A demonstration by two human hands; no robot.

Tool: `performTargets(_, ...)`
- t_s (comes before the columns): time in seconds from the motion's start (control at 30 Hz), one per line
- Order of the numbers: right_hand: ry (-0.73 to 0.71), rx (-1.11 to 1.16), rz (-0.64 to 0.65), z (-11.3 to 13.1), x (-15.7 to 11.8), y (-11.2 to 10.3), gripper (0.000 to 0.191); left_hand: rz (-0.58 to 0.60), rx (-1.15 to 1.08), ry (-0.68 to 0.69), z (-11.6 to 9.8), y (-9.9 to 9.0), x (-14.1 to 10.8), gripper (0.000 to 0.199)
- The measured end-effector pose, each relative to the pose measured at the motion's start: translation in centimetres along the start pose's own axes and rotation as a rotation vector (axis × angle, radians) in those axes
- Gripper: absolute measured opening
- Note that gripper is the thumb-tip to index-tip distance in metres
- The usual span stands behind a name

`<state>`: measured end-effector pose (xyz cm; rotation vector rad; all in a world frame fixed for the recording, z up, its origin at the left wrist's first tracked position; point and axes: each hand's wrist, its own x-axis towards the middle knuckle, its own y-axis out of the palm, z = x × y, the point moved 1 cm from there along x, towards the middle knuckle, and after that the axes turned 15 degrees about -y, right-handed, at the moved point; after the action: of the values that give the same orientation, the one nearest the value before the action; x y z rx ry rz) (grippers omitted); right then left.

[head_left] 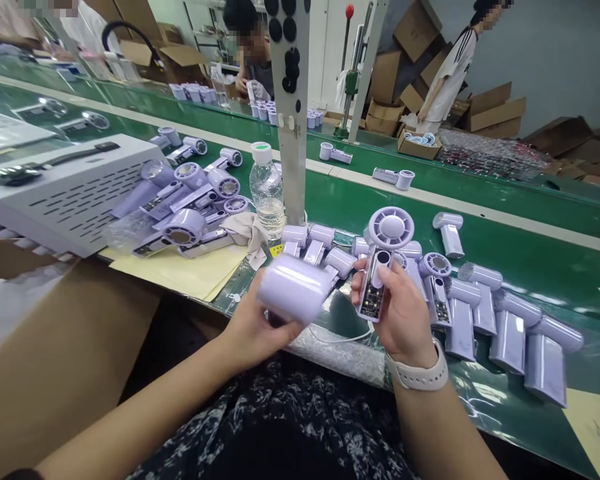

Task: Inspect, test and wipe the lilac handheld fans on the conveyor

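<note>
patterned cloth (280,427) lies below; left grip (260,328) clasps blurred lilac cylinder (294,288), right grip (407,310) pinches open-handled fan (375,261).

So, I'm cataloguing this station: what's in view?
Plastic fan, circuitry exposed: one, lilac, right hand
Blurred cylindrical piece: one, lilac, left hand
Other plastic fans: many, lilac, across worktop
Metal post: one, pale, centre
Plastic bottle: one, clear, beside post
Crumpled cloth: one, beige, beside bottle
Vented metal box: one, white, left
Paper sheets: several, yellow, foreground
Lever press: one, green, behind
Cardboard boxes: many, brown, background
Glossy worktop: one, green, foreground
Other people: several, background
Wrist strap: one, beige, right
Own hands: two, bare, foreground
</note>
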<state>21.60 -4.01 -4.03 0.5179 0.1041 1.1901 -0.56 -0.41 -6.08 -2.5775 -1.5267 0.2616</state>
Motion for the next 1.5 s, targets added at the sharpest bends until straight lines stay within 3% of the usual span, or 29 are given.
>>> performTargets(0.07,0.008,0.010,0.028,0.1,-0.3,0.4,0.020,0.000,-0.123,-0.100,0.0,0.1,0.2,0.040)
performTargets(0.17,-0.002,0.040,0.067,0.2,-0.8,0.9,0.025,0.130,-0.392,-0.153,-0.8,0.7,0.6,0.057)
performTargets(0.3,0.098,0.154,0.139,0.1,-1.6,0.9,0.050,0.294,-0.648,-0.248,-2.1,1.2,0.8,0.044)
performTargets(0.43,0.168,0.176,0.020,0.3,-2.8,0.7,0.043,0.457,-0.686,-0.256,-3.4,1.2,0.2,0.046)
performTargets(0.53,0.205,0.267,0.088,1.0,-3.6,0.9,0.037,0.501,-0.676,-0.260,-4.1,1.0,-0.5,0.043)
performTargets(0.63,0.182,0.261,0.093,1.6,-4.0,0.8,0.032,0.495,-0.667,-0.256,-4.5,1.0,-0.8,0.043)
performTargets(0.77,0.105,0.152,-0.042,1.5,-3.9,0.7,0.022,0.418,-0.711,-0.264,-4.4,1.5,-0.1,0.053)
performTargets(0.87,0.175,0.170,-0.040,1.2,-3.7,1.2,0.025,0.397,-0.738,-0.340,-4.3,2.0,0.7,0.057)
performTargets(1.03,0.266,0.226,0.001,1.5,-3.7,1.9,0.028,0.365,-0.755,-0.344,-3.8,2.4,1.3,0.051)
performTargets(1.27,0.158,0.288,-0.012,1.8,-3.5,1.0,0.021,0.455,-0.788,-0.327,-3.7,1.7,1.2,0.028)
performTargets(1.5,0.046,0.141,-0.166,1.0,-3.4,0.3,0.030,0.422,-0.658,-0.307,-3.6,1.5,1.4,0.064)
